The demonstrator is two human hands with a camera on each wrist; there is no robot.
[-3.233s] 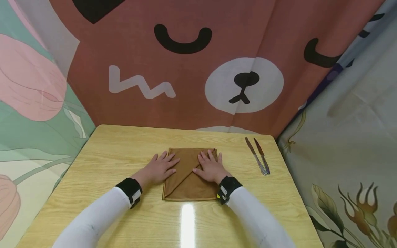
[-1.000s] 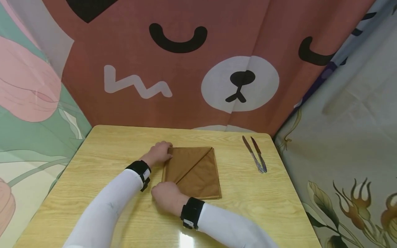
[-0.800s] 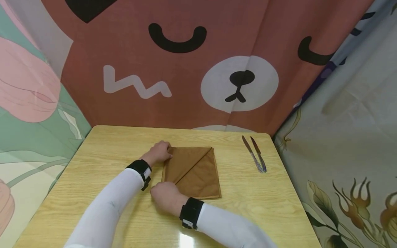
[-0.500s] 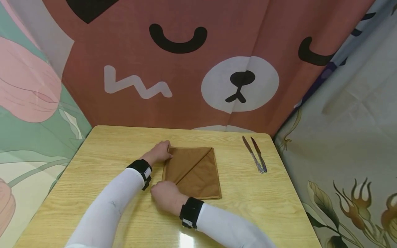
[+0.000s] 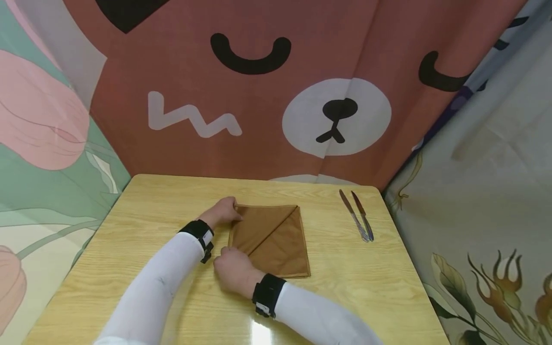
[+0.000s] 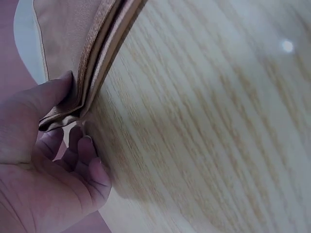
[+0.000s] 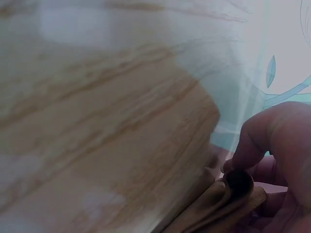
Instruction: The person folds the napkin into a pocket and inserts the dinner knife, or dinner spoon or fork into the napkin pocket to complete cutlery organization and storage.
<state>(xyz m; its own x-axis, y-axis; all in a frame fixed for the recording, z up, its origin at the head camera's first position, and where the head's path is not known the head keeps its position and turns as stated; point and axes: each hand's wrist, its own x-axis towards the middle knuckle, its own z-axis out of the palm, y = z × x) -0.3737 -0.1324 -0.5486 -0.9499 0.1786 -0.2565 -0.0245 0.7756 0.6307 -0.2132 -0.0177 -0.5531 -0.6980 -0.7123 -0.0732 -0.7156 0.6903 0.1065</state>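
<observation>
A brown cloth napkin [image 5: 280,244], folded into a square with a diagonal fold line across its top, lies on the wooden table [image 5: 345,287]. At its far left corner my left hand [image 5: 224,211] pinches the stacked layers between thumb and fingers; the left wrist view shows the napkin's layered edge [image 6: 92,58] there. My right hand [image 5: 237,270] grips the near left corner, its fingers curled under and mostly hidden in the head view. In the right wrist view the gathered napkin layers [image 7: 218,204] sit between thumb and fingers.
Two table knives [image 5: 355,215] lie side by side at the table's far right. A curtain with a bear print [image 5: 258,158] hangs behind the table's back edge, and patterned curtains hang at both sides.
Earlier both hands lay flat on the napkin; since then they have moved to grip its two left corners. In the last half second the right hand has risen slightly with its corner.
</observation>
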